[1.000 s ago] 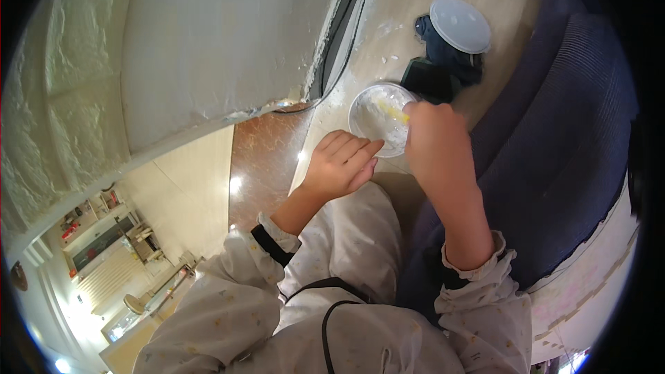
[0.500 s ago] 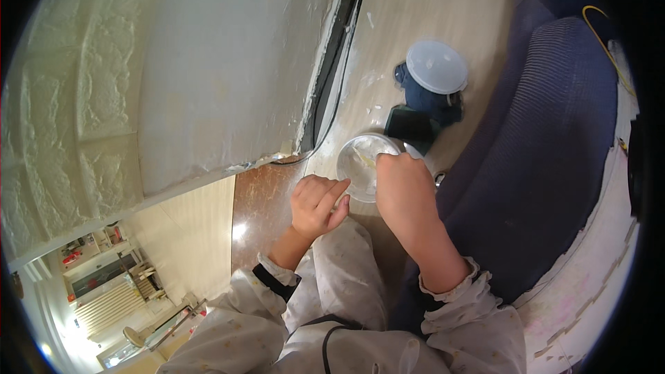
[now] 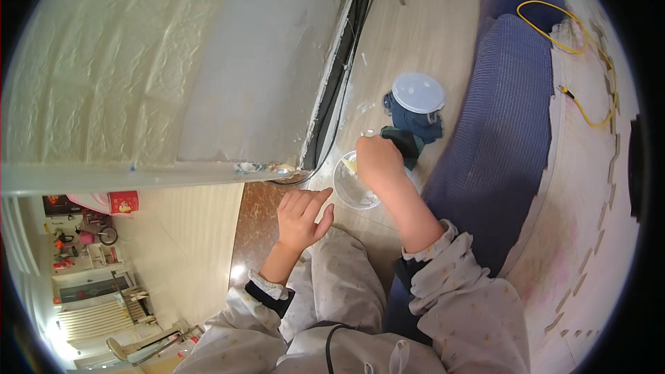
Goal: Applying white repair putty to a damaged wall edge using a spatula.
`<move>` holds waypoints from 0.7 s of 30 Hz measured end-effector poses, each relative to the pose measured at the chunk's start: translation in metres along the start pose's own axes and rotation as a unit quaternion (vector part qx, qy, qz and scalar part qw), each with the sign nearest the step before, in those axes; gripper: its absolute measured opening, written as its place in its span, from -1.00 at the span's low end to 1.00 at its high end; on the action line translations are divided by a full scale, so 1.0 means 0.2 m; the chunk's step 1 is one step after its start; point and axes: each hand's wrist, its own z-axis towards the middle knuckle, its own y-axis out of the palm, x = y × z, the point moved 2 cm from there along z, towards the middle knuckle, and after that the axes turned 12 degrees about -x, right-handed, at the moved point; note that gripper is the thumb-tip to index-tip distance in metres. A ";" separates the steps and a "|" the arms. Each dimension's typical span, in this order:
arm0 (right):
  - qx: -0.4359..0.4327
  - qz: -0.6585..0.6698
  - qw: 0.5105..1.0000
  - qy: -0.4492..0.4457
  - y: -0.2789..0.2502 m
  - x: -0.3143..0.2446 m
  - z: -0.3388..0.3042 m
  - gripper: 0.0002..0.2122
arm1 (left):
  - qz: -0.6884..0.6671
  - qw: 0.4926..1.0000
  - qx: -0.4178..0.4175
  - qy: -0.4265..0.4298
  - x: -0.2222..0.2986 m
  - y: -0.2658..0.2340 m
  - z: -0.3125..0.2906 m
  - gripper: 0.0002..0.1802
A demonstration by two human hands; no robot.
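A round, pale plastic tub (image 3: 337,183) sits on the floor in front of me, with white paste (image 3: 362,199) inside. Over its far right rim, my right hand (image 3: 381,162) is closed round a slim pale-yellow tool (image 3: 350,166) that dips into the tub. The fingers hide most of this tool, so its kind cannot be made out. To the near left of the tub, my left hand (image 3: 302,220) hovers with fingers stretched and thumb apart, holding nothing.
Beyond the tub lie a dark green flat piece (image 3: 407,145) and a dark blue cloth (image 3: 419,123), topped by a round translucent lid (image 3: 418,93). A wall panel (image 3: 256,62) with a black cable (image 3: 337,111) rises left. Right are a blue ribbed couch (image 3: 478,145) and yellow cable (image 3: 589,121).
My right hand has shifted toward the far side of the tub with the yellow tool. My left hand has drawn back from the rim, its fingers now straighter. The whole view has turned somewhat.
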 end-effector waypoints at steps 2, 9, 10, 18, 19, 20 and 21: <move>-0.009 -0.020 1.000 0.006 0.01 0.01 0.02 -0.85 | 0.000 1.000 -0.011 -0.009 -0.01 0.01 -0.05 -0.73; -0.069 -0.082 0.994 -0.016 0.03 0.07 0.13 -0.90 | -0.024 0.999 -0.032 -0.031 -0.09 0.08 -0.31 -0.74; -0.105 -0.052 0.992 0.044 0.02 0.07 0.14 -0.92 | -0.028 0.999 -0.030 -0.033 -0.09 0.08 -0.35 -0.74; -0.213 -0.028 0.975 0.058 0.15 0.16 0.30 -0.82 | -0.045 0.996 -0.002 -0.073 -0.13 0.14 -0.60 -0.72; -0.212 -0.032 0.975 0.065 0.16 0.17 0.30 -0.82 | -0.044 0.996 0.002 -0.079 -0.13 0.14 -0.61 -0.72; -0.216 -0.036 0.973 0.068 0.19 0.17 0.30 -0.82 | -0.044 0.995 0.006 -0.085 -0.12 0.15 -0.62 -0.72; -0.209 -0.029 0.974 0.077 0.20 0.18 0.31 -0.82 | -0.050 0.995 0.007 -0.088 -0.12 0.15 -0.62 -0.72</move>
